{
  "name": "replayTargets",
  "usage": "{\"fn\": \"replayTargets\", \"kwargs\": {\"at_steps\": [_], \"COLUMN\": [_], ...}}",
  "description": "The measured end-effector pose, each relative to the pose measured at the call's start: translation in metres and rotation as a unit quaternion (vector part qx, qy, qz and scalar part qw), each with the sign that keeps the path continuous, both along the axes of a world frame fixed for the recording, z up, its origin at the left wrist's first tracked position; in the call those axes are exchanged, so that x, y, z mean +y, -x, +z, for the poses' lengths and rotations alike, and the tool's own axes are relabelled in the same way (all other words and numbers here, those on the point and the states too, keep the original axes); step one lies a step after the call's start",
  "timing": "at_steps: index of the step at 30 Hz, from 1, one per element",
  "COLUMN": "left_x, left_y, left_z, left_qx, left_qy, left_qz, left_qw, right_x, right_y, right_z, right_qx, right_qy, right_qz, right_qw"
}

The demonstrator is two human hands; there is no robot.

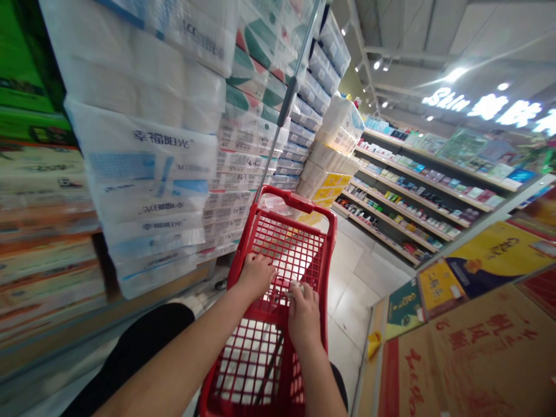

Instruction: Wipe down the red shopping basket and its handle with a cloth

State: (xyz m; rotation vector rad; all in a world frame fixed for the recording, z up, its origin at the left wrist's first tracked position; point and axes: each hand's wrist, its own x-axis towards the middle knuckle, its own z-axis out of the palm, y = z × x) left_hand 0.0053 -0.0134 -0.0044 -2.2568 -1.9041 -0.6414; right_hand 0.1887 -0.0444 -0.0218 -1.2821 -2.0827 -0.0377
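In the head view a red plastic rolling shopping basket (304, 205) with grid walls stands in front of me, a grey pull rod (288, 101) rising on its far left side. Over its upper part, my left hand (257, 275) has curled fingers; what they hold, if anything, is hidden. Close to its right, my right hand (303, 313) is closed, with a small pale thing (296, 288) at its fingertips, too blurred to name. A small gap separates the two hands. Floor light shows through the basket's grid.
Packs of tissue paper (152, 168) are stacked along the left. Shelves of small boxed goods (417, 185) stand at the back right. Printed cartons (478, 347) fill the near right. A tiled floor (347, 278) runs between, with a yellow object (374, 344) against the carton side.
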Motion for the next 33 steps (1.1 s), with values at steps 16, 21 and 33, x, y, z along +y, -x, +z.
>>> {"fn": "replayTargets", "kwargs": {"at_steps": [16, 21, 33], "left_x": [0.0, -0.003, -0.007], "left_y": [-0.001, -0.001, 0.0], "left_z": [0.0, 0.005, 0.003], "left_qx": [-0.002, -0.003, -0.001], "left_qy": [0.002, 0.01, 0.012], "left_qz": [-0.008, -0.007, -0.005], "left_qw": [1.0, 1.0, 1.0], "right_x": [0.002, 0.006, -0.011], "right_y": [-0.003, -0.009, 0.007], "right_z": [-0.005, -0.008, -0.015], "right_qx": [0.039, 0.092, -0.025], "right_qy": [0.057, 0.007, 0.052], "right_qz": [0.082, 0.009, 0.048], "right_qw": [0.994, 0.996, 0.997]}}
